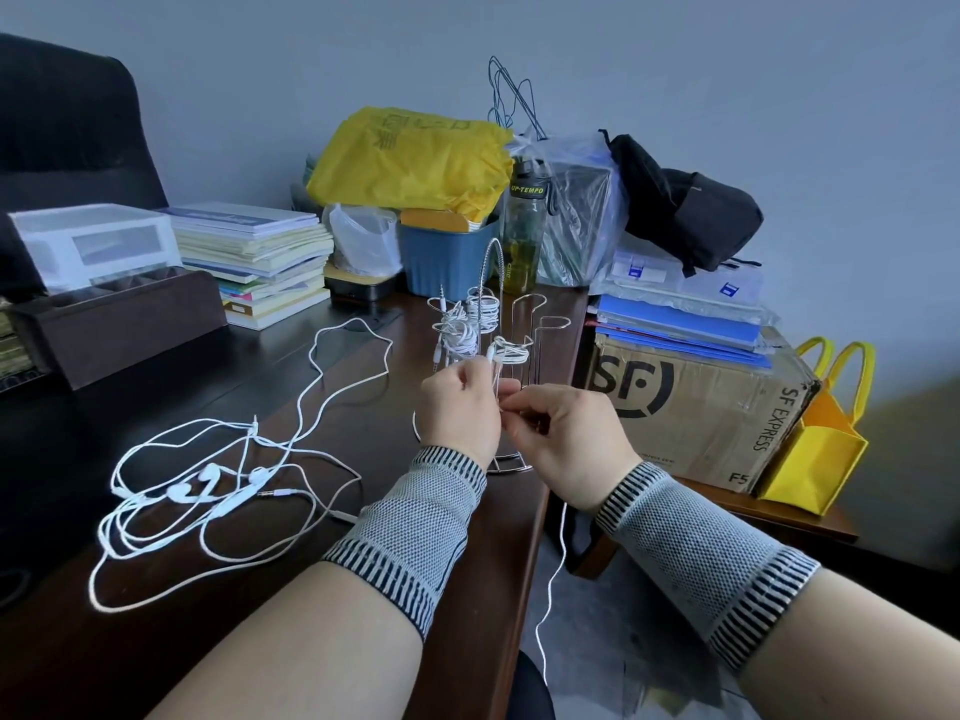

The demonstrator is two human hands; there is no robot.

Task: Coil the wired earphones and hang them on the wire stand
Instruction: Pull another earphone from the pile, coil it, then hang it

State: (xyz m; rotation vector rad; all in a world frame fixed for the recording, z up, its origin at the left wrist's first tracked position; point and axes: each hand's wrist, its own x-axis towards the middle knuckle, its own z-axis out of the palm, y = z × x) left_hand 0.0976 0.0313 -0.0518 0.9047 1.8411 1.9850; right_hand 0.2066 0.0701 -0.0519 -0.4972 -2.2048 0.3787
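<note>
A chrome wire stand (524, 324) rises near the right edge of the dark desk (78, 657). Coiled white earphones (462, 324) hang on its left arms, and a smaller white coil (511, 350) sits on a front arm. My left hand (457, 407) and my right hand (566, 433) meet just in front of the stand, both pinching a white earphone cord. The tail of that cord (556, 579) hangs from my right hand past the desk edge. A loose tangle of white earphones (202, 491) lies on the desk to the left.
Behind the stand are a blue bin (447, 262), a green bottle (522, 236), a yellow bag (415, 158) and stacked books (260, 257). A dark organiser box (119, 319) sits at left. An SF Express carton (696, 407) and a yellow tote (821, 449) stand to the right.
</note>
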